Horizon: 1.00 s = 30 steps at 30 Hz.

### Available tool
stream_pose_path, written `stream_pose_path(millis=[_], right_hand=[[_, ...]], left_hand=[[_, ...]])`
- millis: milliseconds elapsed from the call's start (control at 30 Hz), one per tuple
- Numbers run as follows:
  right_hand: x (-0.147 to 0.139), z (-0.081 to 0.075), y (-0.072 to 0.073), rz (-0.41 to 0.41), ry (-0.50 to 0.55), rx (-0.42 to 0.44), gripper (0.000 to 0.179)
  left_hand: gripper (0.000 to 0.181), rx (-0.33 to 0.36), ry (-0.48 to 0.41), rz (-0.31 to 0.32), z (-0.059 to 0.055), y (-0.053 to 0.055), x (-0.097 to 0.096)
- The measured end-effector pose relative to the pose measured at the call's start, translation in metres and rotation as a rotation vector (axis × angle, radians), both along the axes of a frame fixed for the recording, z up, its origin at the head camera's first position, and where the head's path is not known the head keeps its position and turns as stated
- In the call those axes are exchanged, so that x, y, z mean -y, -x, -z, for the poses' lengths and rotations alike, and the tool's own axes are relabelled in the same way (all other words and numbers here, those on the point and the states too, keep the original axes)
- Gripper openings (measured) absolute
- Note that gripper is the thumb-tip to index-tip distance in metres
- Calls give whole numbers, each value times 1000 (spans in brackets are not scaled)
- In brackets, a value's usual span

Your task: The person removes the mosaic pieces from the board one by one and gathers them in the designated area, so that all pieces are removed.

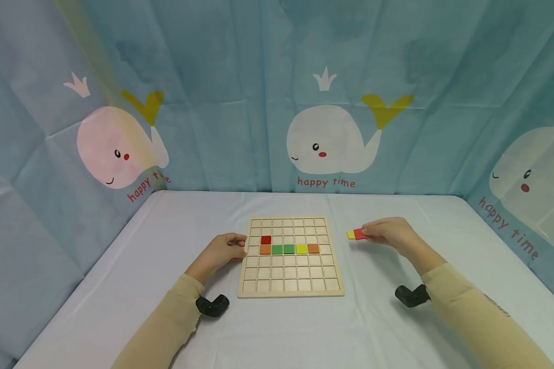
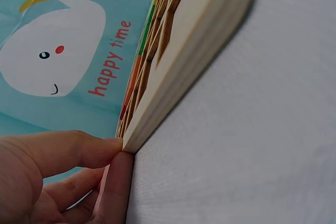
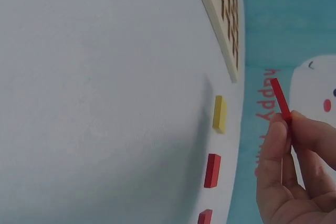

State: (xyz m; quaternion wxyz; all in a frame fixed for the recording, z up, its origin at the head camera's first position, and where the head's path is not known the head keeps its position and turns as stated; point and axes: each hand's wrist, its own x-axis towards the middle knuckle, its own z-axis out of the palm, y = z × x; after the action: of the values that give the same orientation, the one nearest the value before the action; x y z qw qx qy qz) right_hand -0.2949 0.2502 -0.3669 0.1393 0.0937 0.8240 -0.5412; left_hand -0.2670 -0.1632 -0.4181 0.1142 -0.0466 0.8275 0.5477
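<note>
A square wooden grid board (image 1: 291, 294) lies flat on the table. One row has an orange tile (image 1: 265, 249), two green tiles (image 1: 283, 249), a yellow tile (image 1: 301, 248) and another orange tile (image 1: 313, 248); a dark red tile (image 1: 265, 240) sits above the left one. My left hand (image 1: 219, 252) grips the board's left edge between thumb and fingers (image 2: 94, 150). Right of the board, my right hand (image 1: 392, 233) pinches a red tile (image 3: 281, 98) above the table. Below it lie a loose yellow tile (image 3: 219, 114) and two loose red tiles (image 3: 212, 170).
White cloth (image 1: 286, 333) covers the table. A blue curtain (image 1: 240, 102) with printed whales stands behind it and at the sides. Black curved pieces (image 1: 212, 306) sit at both wrists, beside the beige sleeves (image 1: 166, 318).
</note>
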Motion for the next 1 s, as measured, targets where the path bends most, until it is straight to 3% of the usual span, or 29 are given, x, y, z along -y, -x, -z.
stream_pose_path(millis=[267,667,1000], right_hand=[[-10,1,1,30,46,7,51],[-22,-7,2,52,-9,42,56],[-38,-2,8,99,-70,78,57]], left_hand=[[50,-3,10,-7,1,0,0],[50,-4,13,-8,0,0,0],[49,-6,8,-8,1,1,0]])
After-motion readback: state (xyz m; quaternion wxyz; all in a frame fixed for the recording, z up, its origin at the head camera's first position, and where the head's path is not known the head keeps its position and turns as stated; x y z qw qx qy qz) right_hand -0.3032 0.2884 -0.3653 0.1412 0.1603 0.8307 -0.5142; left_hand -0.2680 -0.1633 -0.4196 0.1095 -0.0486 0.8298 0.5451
